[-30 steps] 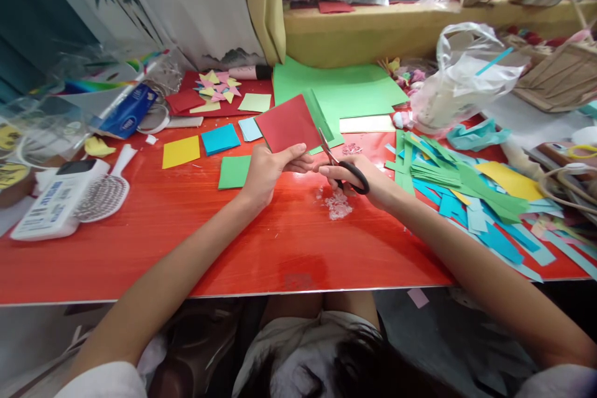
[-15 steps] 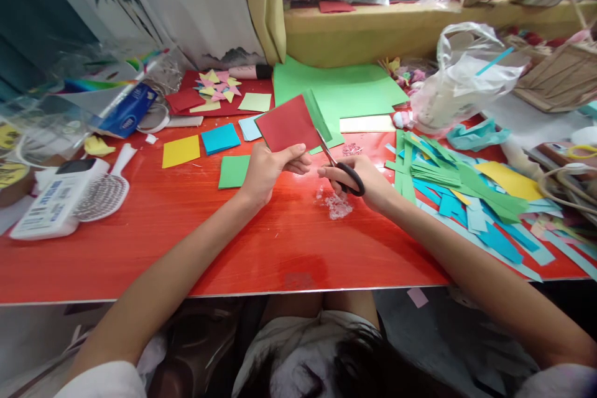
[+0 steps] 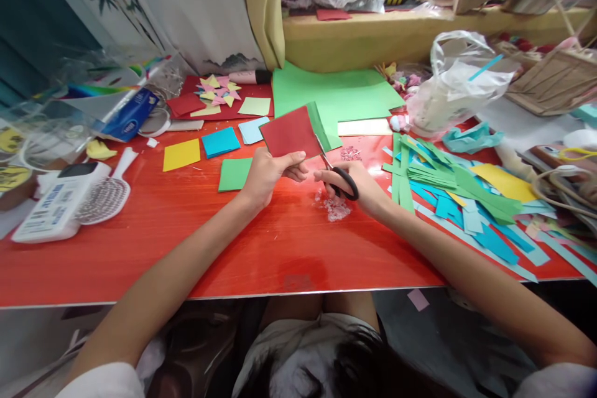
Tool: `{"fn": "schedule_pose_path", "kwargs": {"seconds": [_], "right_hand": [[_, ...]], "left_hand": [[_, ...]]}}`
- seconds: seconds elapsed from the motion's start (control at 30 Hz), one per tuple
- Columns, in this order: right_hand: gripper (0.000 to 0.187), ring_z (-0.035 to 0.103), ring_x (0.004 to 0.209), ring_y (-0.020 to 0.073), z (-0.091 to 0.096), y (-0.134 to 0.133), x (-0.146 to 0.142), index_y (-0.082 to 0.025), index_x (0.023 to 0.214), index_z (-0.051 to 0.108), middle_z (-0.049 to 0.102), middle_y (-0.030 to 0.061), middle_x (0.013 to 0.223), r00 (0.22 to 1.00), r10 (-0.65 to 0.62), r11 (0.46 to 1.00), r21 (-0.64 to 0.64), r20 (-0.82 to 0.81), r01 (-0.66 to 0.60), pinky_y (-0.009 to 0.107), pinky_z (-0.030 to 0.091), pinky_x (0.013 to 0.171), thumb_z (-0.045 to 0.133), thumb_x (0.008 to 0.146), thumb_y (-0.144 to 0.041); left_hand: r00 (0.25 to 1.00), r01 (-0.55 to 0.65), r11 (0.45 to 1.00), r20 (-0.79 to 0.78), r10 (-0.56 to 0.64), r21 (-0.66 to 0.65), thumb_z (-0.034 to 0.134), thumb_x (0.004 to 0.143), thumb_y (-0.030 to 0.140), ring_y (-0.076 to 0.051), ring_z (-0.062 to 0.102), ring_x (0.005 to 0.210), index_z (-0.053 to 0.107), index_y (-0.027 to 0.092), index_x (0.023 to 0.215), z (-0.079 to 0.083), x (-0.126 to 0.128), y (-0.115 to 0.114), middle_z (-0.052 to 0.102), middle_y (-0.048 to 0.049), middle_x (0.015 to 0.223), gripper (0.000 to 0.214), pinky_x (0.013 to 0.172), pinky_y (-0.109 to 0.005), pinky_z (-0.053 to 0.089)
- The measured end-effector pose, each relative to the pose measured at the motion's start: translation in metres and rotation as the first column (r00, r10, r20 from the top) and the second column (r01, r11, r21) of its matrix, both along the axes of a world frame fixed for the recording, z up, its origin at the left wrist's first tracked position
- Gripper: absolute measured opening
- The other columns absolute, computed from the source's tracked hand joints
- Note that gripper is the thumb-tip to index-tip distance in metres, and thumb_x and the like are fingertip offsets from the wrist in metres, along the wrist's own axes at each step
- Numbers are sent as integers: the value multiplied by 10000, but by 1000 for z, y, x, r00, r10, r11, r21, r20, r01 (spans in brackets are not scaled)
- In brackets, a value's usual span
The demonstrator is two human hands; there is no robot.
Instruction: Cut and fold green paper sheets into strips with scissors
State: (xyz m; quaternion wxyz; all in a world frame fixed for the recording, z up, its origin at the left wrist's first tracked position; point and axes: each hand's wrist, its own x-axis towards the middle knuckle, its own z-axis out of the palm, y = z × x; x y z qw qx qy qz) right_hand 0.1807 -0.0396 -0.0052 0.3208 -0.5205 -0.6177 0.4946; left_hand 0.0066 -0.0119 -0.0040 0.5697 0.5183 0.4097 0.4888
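Note:
My left hand (image 3: 269, 172) pinches the lower edge of a red paper square (image 3: 290, 131) and holds it up over the red table (image 3: 196, 242). My right hand (image 3: 354, 185) is closed around black-handled scissors (image 3: 339, 175), fingers through the loops. The blades point up and left and meet the red square at its lower right corner. A folded green strip (image 3: 321, 126) lies just behind that corner. Small pale paper scraps (image 3: 336, 208) lie on the table under the scissors.
Paper squares lie to the left: yellow (image 3: 181, 154), blue (image 3: 221, 142), green (image 3: 234, 174). A large green sheet (image 3: 333, 93) is behind. Green and blue strips (image 3: 461, 199) pile at right by a plastic bag (image 3: 459, 84). A white hairbrush (image 3: 105, 189) and remote (image 3: 53, 202) sit far left.
The scissors have slid up and left along the red square's right edge, toward its corner. The view has tipped down slightly; the left hand keeps its hold.

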Motion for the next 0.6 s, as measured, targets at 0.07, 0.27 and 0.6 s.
{"fn": "schedule_pose_path", "kwargs": {"seconds": [0.07, 0.27, 0.6], "right_hand": [[435, 420, 382, 57, 0, 0, 0, -154, 521, 502, 484, -16, 443, 1000, 0, 1000, 7, 5, 0, 212, 298, 400, 588, 802, -474], [412, 401, 381, 51, -2, -2, -1, -165, 519, 464, 444, -34, 441, 999, -33, 996, 87, -11, 34, 208, 280, 389, 584, 814, -427], [436, 399, 388, 54, -2, -1, -1, -164, 519, 454, 455, -32, 443, 999, -29, 997, 77, -23, 31, 209, 286, 400, 608, 789, -470]], "left_hand": [[1000, 3, 1000, -3, -3, -9, 681, 703, 275, -111, 592, 482, 640, 94, 590, 0, 0, -1, 641, -38, 563, 217, 524, -240, 511], [1000, -13, 1000, -13, 12, -19, 674, 699, 267, -107, 581, 475, 638, 104, 602, 2, 1, -2, 640, -33, 563, 194, 515, -240, 503], [1000, 19, 1000, -21, -20, -18, 687, 684, 279, -97, 562, 460, 632, 112, 604, 1, 3, -4, 630, -20, 556, 194, 503, -234, 480]]}}
